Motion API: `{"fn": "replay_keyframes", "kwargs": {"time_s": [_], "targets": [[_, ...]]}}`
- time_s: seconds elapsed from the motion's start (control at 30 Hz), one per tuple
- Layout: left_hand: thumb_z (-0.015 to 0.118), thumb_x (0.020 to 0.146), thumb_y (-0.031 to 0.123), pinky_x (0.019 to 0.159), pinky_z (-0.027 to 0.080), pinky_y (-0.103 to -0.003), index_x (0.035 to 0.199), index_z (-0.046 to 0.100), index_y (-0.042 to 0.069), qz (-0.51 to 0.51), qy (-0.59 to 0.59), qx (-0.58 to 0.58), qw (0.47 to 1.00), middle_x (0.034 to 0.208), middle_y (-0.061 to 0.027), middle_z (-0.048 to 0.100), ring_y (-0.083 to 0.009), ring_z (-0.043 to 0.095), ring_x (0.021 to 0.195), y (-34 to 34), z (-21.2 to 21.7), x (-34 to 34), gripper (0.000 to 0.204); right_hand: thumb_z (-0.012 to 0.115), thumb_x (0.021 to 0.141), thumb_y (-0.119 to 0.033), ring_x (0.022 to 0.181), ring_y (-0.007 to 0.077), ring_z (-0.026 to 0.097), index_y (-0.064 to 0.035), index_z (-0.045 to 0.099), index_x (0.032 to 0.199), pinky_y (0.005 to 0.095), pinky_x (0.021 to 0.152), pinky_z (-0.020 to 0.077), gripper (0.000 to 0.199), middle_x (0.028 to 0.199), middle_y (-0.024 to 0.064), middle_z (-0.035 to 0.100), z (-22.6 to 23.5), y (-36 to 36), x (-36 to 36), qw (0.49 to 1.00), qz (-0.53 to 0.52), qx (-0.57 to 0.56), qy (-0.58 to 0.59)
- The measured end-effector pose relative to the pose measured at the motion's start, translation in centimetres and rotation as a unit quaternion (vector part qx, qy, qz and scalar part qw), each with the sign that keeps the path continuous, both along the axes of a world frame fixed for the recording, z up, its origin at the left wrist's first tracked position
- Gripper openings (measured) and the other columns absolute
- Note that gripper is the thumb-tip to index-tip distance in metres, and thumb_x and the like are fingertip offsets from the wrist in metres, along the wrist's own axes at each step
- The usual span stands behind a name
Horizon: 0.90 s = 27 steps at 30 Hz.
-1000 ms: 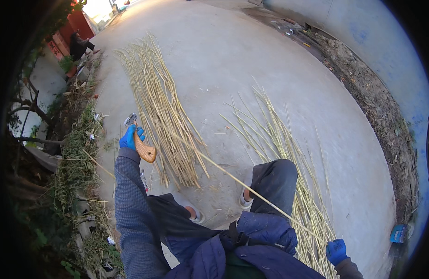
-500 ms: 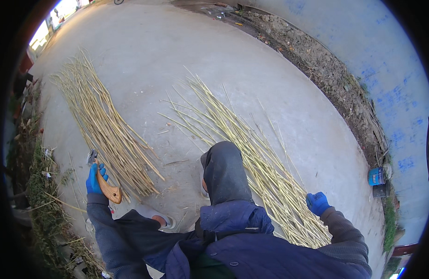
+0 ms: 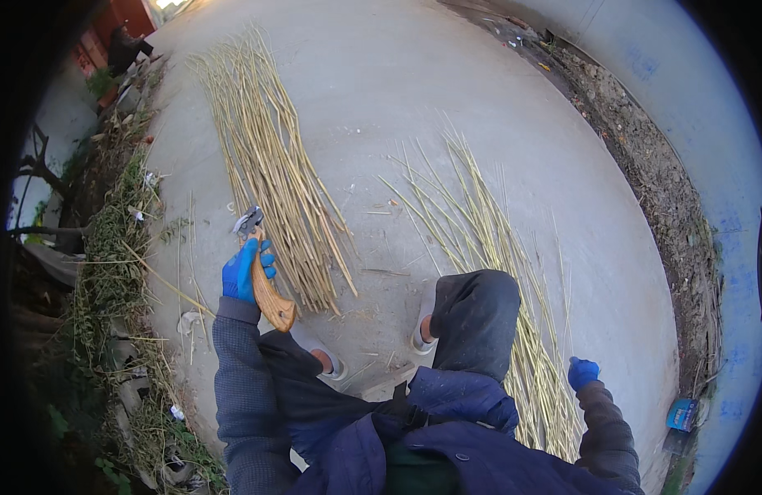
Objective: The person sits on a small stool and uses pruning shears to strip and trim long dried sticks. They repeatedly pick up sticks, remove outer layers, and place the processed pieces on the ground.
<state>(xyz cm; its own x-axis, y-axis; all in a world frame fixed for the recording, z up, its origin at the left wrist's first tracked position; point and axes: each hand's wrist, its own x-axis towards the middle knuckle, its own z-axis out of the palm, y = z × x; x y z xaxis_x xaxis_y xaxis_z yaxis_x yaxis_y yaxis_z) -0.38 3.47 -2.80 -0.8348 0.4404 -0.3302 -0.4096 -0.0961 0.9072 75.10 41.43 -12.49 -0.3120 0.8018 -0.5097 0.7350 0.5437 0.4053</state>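
My left hand (image 3: 242, 272), in a blue glove, is closed round the curved wooden handle of a tool (image 3: 272, 304). The tool's metal head (image 3: 247, 221) sticks up above my fingers; its exact kind is not plain. Just beyond this hand lies a bundle of tan stalks (image 3: 282, 181) on the ground. My right hand (image 3: 584, 373), also gloved in blue, is closed beside the pile of greener stalks (image 3: 521, 330). A thin stalk (image 3: 567, 318) runs up from its fingers, along the pile's right edge. My knee covers part of that pile.
Pale concrete ground (image 3: 372, 107) lies between and beyond the stalks. Dry weeds and rubble (image 3: 113, 264) line the left side. A dirt strip (image 3: 645, 157) follows the pale wall (image 3: 736, 206) on the right, near a blue tub (image 3: 682, 414). A person (image 3: 127, 51) sits far left.
The view has turned left, so the stalks and both hands appear farther right. My left hand keeps the tool, and my right hand stays closed by the greener pile.
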Motion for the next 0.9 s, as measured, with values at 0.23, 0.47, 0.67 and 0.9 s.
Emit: {"fn": "replay_keyframes", "kwargs": {"time_s": [0.23, 0.47, 0.67, 0.9], "targets": [[0.065, 0.093, 0.032, 0.05, 0.053, -0.026, 0.114, 0.061, -0.003, 0.04, -0.026, -0.055, 0.997, 0.079, -0.0103, 0.067, -0.0159, 0.062, 0.058, 0.2, 0.4, 0.6, 0.041, 0.052, 0.083, -0.017, 0.088, 0.032, 0.068, -0.0124, 0.062, 0.109, 0.0464, 0.076, 0.0505, 0.029, 0.092, 0.0154, 0.07, -0.6, 10.9, -33.9, 0.954, 0.214, 0.013, 0.212], [0.061, 0.095, 0.031, 0.051, 0.05, -0.026, 0.116, 0.059, -0.006, 0.023, -0.017, -0.084, 0.996, 0.072, -0.0089, 0.065, -0.015, 0.06, 0.055, 0.1, 3.5, 2.0, 0.043, 0.053, 0.083, -0.028, 0.099, 0.031, 0.066, -0.0094, 0.059, 0.112, 0.0447, 0.083, 0.0509, 0.035, 0.104, 0.0149, 0.068, -6.6, 3.4, -59.1, 0.914, 0.35, -0.149, 0.143], [0.06, 0.095, 0.031, 0.051, 0.049, -0.026, 0.114, 0.059, -0.007, 0.007, -0.083, -0.096, 0.992, 0.07, -0.0095, 0.064, -0.0164, 0.059, 0.054, 0.3, 4.9, 2.9, 0.042, 0.056, 0.084, -0.048, 0.104, 0.0309, 0.065, -0.0102, 0.062, 0.107, 0.0437, 0.087, 0.0494, 0.045, 0.108, 0.0149, 0.068, -17.7, -6.4, -65.3, 0.898, 0.32, -0.277, 0.117], [0.05, 0.094, 0.013, 0.057, 0.052, -0.032, 0.116, 0.052, -0.009, -0.019, -0.152, -0.169, 0.974, 0.076, -0.0156, 0.065, -0.0202, 0.063, 0.063, 0.0, 5.6, 2.5, 0.031, 0.058, 0.083, -0.054, 0.105, 0.0343, 0.063, -0.0043, 0.054, 0.128, 0.0441, 0.092, 0.0469, 0.067, 0.109, 0.0208, 0.067, -26.4, -14.5, -69.9, 0.93, 0.094, -0.248, 0.253]]}}
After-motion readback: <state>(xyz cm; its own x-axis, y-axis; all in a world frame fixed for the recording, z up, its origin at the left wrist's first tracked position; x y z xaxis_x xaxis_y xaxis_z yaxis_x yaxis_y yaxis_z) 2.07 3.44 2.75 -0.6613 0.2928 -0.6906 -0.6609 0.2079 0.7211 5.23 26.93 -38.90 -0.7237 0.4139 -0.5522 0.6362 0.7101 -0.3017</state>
